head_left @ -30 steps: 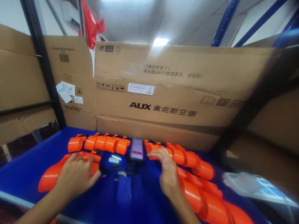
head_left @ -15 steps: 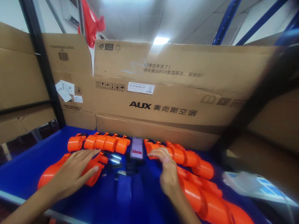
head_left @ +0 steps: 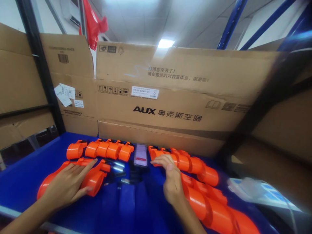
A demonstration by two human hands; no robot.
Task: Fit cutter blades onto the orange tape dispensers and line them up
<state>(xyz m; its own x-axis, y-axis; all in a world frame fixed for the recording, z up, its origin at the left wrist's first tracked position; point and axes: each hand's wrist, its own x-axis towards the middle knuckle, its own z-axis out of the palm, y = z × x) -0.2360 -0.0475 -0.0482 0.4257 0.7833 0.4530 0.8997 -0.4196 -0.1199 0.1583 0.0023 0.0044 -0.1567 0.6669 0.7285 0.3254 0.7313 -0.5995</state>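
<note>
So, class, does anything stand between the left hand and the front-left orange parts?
Nothing visible does. The left hand lies over the orange parts, its thumb overlapping the rightmost one in view. The hand hides some of them, so whatever lies under the palm cannot be seen.

The left hand (head_left: pixel 65 183) partly hides the nearest orange rings (head_left: pixel 94 177); the phone (head_left: pixel 140 161) shows a partly pixelated screen.

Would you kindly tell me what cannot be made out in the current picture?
Head view: part of the orange plastic cylinders, behind the left hand.
Head view: part of the rectangular black-edged phone, pixelated.
Head view: fine print on the white rectangular label, too small.
Head view: lower-right orange cylinder, cut off by the bottom edge.
</note>
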